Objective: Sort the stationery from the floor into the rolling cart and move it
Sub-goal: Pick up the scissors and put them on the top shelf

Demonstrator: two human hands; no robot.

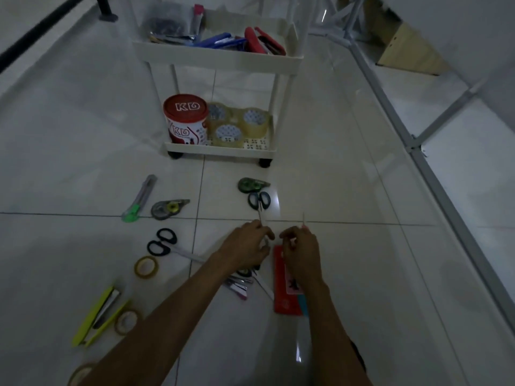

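Observation:
The white rolling cart (217, 55) stands ahead; its top tray holds pens and red staplers, its bottom shelf a red KD tin (186, 118) and tape rolls (242, 123). My left hand (248, 243) pinches the blade end of blue-handled scissors (259, 200) lying on the floor. My right hand (299, 247) pinches a thin stick-like item (303, 220) that points up. Under my hands lie a red packet (281, 291) and small clips (238, 286). Black scissors (163, 242), two correction tapes (167, 208) (252, 185) and a green cutter (139, 199) lie on the tiles.
A yellow stapler (97, 316) and tape rolls (146, 267) (126, 321) lie at the lower left. A white metal frame (418, 140) runs along the right. A black post (104, 8) stands at the top left, a wooden board (409, 50) at the top right.

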